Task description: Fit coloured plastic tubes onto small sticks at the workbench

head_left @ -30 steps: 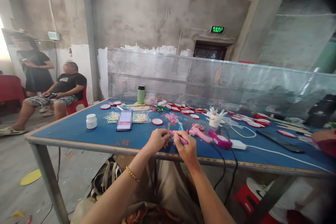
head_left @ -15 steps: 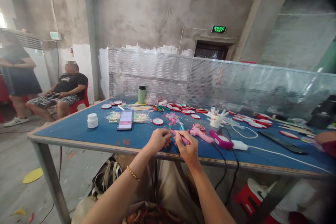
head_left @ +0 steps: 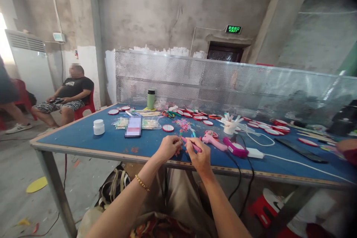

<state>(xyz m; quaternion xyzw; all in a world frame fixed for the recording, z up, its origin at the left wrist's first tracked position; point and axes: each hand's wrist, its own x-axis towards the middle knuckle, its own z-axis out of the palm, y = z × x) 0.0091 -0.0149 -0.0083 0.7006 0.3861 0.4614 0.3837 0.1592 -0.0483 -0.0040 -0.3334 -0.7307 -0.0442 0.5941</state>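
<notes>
Left grip [head_left: 169, 148] pinched on coloured stick [head_left: 180, 133], tip protruding above; right grip [head_left: 200, 155] closed round pink pen [head_left: 198, 148], nose near stick.

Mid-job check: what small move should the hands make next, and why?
Probably steady the left hand and guide the pink pen-like tool lightly with the right hand: the left fingers pinch a small red-and-green-topped piece upright, and the tool's tip points close to it; whether they touch is too small to tell.
</notes>
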